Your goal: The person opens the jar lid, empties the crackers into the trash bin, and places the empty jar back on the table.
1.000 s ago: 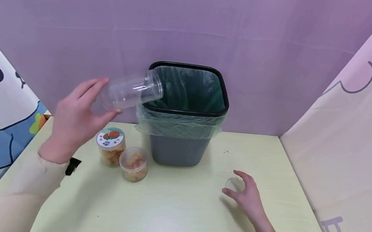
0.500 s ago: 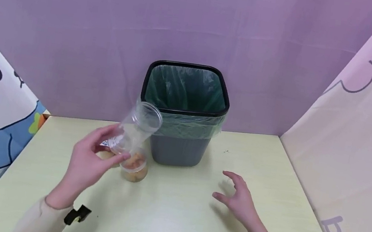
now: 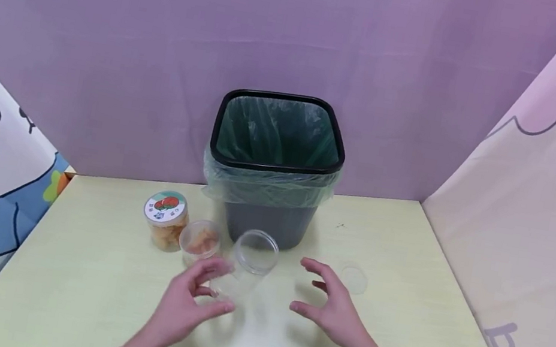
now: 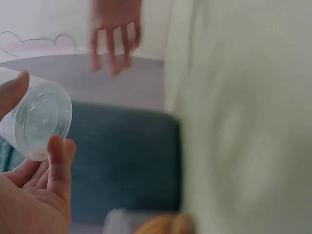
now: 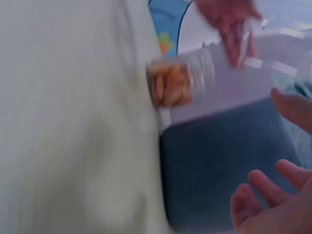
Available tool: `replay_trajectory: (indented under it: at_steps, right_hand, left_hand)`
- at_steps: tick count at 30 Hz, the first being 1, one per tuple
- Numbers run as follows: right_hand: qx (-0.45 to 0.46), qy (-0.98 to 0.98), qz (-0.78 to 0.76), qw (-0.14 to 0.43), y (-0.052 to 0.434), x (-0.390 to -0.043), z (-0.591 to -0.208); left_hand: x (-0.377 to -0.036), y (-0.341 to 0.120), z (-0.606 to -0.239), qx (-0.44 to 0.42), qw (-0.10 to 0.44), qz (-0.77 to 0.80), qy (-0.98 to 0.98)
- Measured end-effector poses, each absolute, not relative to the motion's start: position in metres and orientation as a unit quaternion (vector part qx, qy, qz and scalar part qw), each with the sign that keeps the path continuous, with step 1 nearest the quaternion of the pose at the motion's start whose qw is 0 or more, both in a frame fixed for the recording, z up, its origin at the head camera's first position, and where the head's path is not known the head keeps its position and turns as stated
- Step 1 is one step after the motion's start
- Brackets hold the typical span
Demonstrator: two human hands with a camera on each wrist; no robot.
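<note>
A clear, empty plastic jar is held above the table by its base end in my left hand, its round open mouth tilted up and away. In the left wrist view, thumb and fingertips grip the jar around its bottom. My right hand hovers to the jar's right, fingers spread and loosely bent, holding nothing. Just beyond it, a clear round lid lies flat on the table. Left of the raised jar stands an open clear jar with orange-brown food pieces inside, partly covered by my left fingers.
A grey bin with a black rim and green liner bag stands at the table's back. A lidded jar of similar food, with a tomato-like picture on top, sits left of it. Purple cloth hangs behind the table.
My left hand has brought the empty jar from beside the bin's rim down and right, toward the table's middle. The right hand has let go of the lid and moved left.
</note>
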State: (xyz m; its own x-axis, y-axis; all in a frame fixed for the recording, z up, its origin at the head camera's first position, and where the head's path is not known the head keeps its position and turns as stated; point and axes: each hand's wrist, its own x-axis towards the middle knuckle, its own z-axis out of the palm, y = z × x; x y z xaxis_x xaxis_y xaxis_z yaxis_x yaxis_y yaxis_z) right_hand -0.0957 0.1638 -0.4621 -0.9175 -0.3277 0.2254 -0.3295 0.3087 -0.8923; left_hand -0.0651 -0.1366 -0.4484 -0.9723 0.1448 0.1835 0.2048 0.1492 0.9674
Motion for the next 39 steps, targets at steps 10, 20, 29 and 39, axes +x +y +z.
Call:
replay_trajectory:
  at_steps: [10, 20, 29, 39]
  right_hand:
    - [0.269, -0.726, 0.632, -0.035, 0.137, -0.086, -0.459]
    - [0.237, -0.74, 0.63, -0.013, 0.14, -0.092, -0.466]
    - [0.179, -0.768, 0.614, 0.04, 0.164, -0.112, -0.477]
    - [0.109, -0.812, 0.567, 0.078, 0.184, -0.119, -0.458]
  left_hand:
    - [-0.061, -0.093, -0.489, -0.116, -0.061, -0.658, -0.742]
    - [-0.071, -0.087, -0.5, -0.147, -0.049, -0.608, -0.779]
    - [-0.08, -0.116, -0.499, -0.094, -0.016, -0.608, -0.788]
    - [-0.084, -0.157, -0.492, -0.041, 0.031, -0.6, -0.798]
